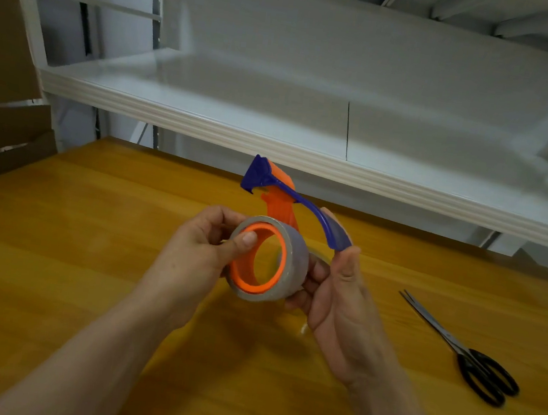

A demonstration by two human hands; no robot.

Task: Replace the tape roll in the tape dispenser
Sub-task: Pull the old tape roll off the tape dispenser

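A tape dispenser [280,201] and its tape roll [288,261] are held above a yellow wooden table [72,234], in front of a white metal shelf [276,118] running along the table's far edge. The roll is pinched by the left hand [197,260], thumb on its rim; the dispenser's blue arm is gripped by the right hand [340,305]. Black scissors [474,359] lie shut to the right, well apart, near cardboard [1,87] at left.

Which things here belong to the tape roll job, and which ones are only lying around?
Belong to the job:
- tape roll, held by both hands
- tape dispenser, orange and blue
- left hand
- right hand

Just lying about:
- scissors on the wooden table
- white shelf behind
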